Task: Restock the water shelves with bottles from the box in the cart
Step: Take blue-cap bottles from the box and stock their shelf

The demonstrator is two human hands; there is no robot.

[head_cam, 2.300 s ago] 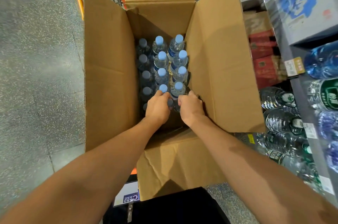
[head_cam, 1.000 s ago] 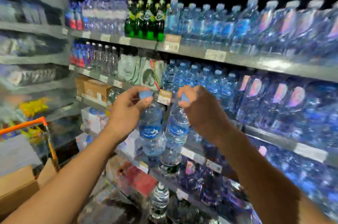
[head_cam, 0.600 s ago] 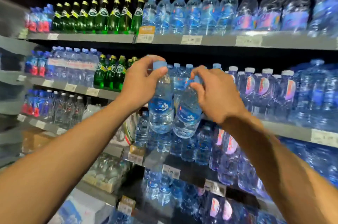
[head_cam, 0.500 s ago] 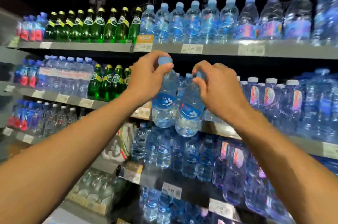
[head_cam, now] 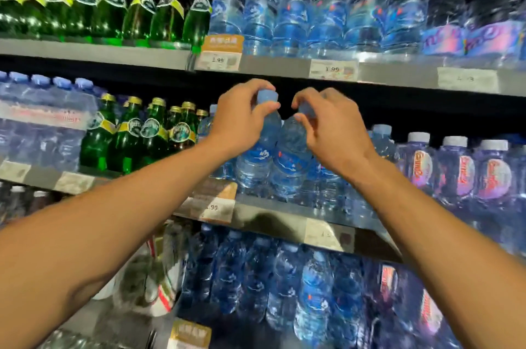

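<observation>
My left hand (head_cam: 240,118) grips the neck of a clear water bottle with a blue cap and blue label (head_cam: 256,158). Beside it my right hand (head_cam: 331,128) pinches the top of a second such bottle (head_cam: 290,160). Both bottles hang upright, side by side and touching, just above the front of the middle shelf (head_cam: 273,216). Similar blue-capped bottles (head_cam: 327,180) stand behind them on that shelf. The box and the cart are out of view.
The top shelf (head_cam: 273,65) carries green glass bottles (head_cam: 113,7) at left and blue water bottles (head_cam: 310,12) at right. Green bottles (head_cam: 136,132) flank the middle shelf at left, pink-labelled bottles (head_cam: 461,172) at right. More water bottles (head_cam: 284,286) fill the shelf below.
Both hands lifted a bottle each out of the box, turned to the shelves and have carried them forward to the middle shelf's front edge.
</observation>
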